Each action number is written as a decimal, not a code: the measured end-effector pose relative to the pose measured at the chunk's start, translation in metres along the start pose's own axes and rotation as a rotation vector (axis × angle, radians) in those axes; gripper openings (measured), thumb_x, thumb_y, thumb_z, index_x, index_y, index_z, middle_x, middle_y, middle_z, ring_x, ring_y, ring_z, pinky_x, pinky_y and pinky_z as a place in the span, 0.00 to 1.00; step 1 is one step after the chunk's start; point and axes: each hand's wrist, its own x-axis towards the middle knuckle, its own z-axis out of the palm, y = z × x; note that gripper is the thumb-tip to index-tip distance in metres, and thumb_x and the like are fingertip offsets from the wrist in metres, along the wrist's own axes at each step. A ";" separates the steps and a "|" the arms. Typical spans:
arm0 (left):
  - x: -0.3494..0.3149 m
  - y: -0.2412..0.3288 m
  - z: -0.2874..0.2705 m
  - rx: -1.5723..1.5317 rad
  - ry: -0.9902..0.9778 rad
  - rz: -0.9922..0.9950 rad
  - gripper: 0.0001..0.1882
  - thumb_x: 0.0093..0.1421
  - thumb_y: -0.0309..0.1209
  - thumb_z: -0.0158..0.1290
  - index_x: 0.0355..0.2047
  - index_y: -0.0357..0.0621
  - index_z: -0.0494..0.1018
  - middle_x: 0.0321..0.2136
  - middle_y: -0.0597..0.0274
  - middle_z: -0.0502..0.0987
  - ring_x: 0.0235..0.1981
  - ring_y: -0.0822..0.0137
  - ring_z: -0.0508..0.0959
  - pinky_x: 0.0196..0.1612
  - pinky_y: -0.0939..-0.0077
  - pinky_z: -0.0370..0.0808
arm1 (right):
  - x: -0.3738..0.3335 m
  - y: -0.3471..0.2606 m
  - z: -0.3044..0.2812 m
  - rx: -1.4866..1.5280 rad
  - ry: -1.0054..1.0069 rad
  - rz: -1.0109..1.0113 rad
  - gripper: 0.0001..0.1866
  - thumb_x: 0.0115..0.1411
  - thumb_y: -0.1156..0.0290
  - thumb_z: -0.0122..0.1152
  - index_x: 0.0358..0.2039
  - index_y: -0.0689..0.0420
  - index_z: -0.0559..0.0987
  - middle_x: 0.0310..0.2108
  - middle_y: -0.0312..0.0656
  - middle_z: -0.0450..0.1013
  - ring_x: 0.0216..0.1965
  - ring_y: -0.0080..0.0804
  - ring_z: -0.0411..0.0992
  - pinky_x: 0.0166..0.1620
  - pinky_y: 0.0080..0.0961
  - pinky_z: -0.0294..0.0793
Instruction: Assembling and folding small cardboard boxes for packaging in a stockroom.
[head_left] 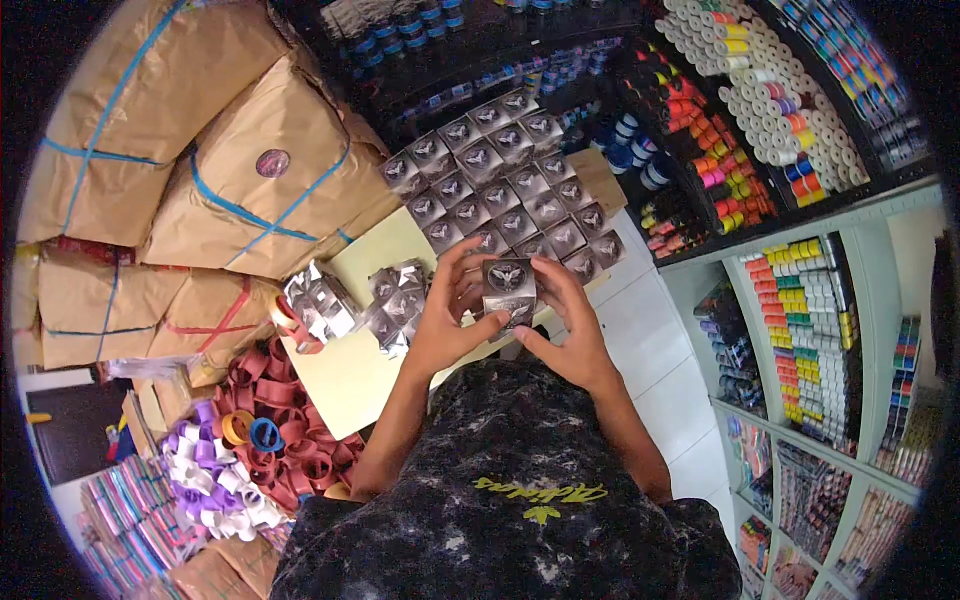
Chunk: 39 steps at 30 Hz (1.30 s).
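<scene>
Between my two hands is a small dark silver box (pixel 510 283) with a winged emblem on its top and side. My left hand (pixel 452 318) closes on its left side, thumb against the lower front. On the right side, the curved fingers of my right hand (pixel 572 325) rest along the edge, with the thumb low near the bottom corner. Just beyond my hands, rows of matching boxes (pixel 487 160) stand packed together on a pale yellow table (pixel 345 392). Left of my left hand lie two clusters of folded silver cartons (pixel 398 290) (pixel 320 302).
Brown paper parcels (pixel 255 165) tied with blue straps are stacked at the left. Below them sit a heap of dark red rings (pixel 285 415) and purple and white rolls (pixel 215 470). Shelves of colourful spools (pixel 800 330) line the right, beside a white tiled floor (pixel 640 340).
</scene>
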 end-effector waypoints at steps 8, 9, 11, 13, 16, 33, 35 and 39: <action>0.007 -0.001 -0.004 0.206 0.092 0.024 0.42 0.50 0.24 0.69 0.65 0.45 0.63 0.59 0.57 0.68 0.60 0.65 0.70 0.60 0.67 0.70 | 0.024 0.025 -0.002 0.238 -0.067 0.079 0.38 0.55 0.83 0.67 0.66 0.58 0.64 0.66 0.46 0.62 0.66 0.38 0.64 0.65 0.37 0.68; 0.008 -0.003 -0.008 0.206 0.106 0.026 0.42 0.50 0.24 0.69 0.65 0.45 0.63 0.59 0.57 0.68 0.60 0.65 0.70 0.60 0.67 0.70 | 0.028 0.027 -0.002 0.281 -0.077 0.084 0.37 0.55 0.83 0.66 0.66 0.59 0.64 0.66 0.46 0.62 0.66 0.38 0.63 0.65 0.36 0.67; 0.010 -0.011 -0.019 0.286 0.074 -0.034 0.39 0.50 0.26 0.71 0.62 0.45 0.68 0.58 0.61 0.68 0.60 0.64 0.70 0.58 0.67 0.72 | 0.037 0.027 -0.002 0.322 -0.093 0.089 0.35 0.56 0.83 0.66 0.64 0.60 0.65 0.67 0.48 0.62 0.66 0.37 0.63 0.66 0.36 0.65; 0.014 -0.014 -0.024 0.282 0.099 -0.017 0.39 0.51 0.24 0.70 0.63 0.44 0.66 0.60 0.60 0.68 0.61 0.63 0.70 0.60 0.64 0.71 | 0.047 0.031 -0.003 0.272 -0.118 0.070 0.35 0.57 0.82 0.66 0.64 0.59 0.65 0.67 0.47 0.62 0.66 0.38 0.63 0.66 0.36 0.65; 0.021 -0.028 -0.032 0.244 0.222 -0.009 0.39 0.53 0.20 0.67 0.64 0.44 0.64 0.60 0.59 0.68 0.62 0.63 0.69 0.63 0.61 0.70 | 0.066 0.039 -0.007 0.114 -0.160 0.041 0.31 0.58 0.79 0.65 0.63 0.56 0.69 0.66 0.45 0.64 0.65 0.40 0.65 0.63 0.38 0.69; 0.116 -0.096 -0.094 0.403 0.543 0.057 0.38 0.54 0.24 0.67 0.63 0.35 0.61 0.51 0.49 0.76 0.47 0.63 0.80 0.44 0.70 0.81 | 0.215 0.103 -0.013 -0.786 -0.149 -0.439 0.27 0.56 0.73 0.65 0.58 0.48 0.76 0.60 0.43 0.71 0.61 0.44 0.68 0.66 0.58 0.54; 0.117 -0.102 -0.098 0.384 0.566 0.053 0.38 0.52 0.25 0.68 0.61 0.35 0.64 0.49 0.49 0.77 0.44 0.62 0.81 0.43 0.71 0.82 | 0.217 0.103 -0.012 -0.844 -0.160 -0.464 0.26 0.56 0.72 0.66 0.57 0.46 0.77 0.59 0.42 0.71 0.61 0.42 0.67 0.66 0.59 0.52; 0.126 -0.103 -0.094 0.485 0.578 0.080 0.37 0.51 0.26 0.68 0.60 0.35 0.64 0.49 0.49 0.77 0.46 0.60 0.81 0.44 0.70 0.82 | 0.219 0.106 -0.013 -0.833 -0.173 -0.457 0.25 0.56 0.71 0.66 0.56 0.46 0.78 0.58 0.42 0.71 0.60 0.42 0.67 0.67 0.57 0.52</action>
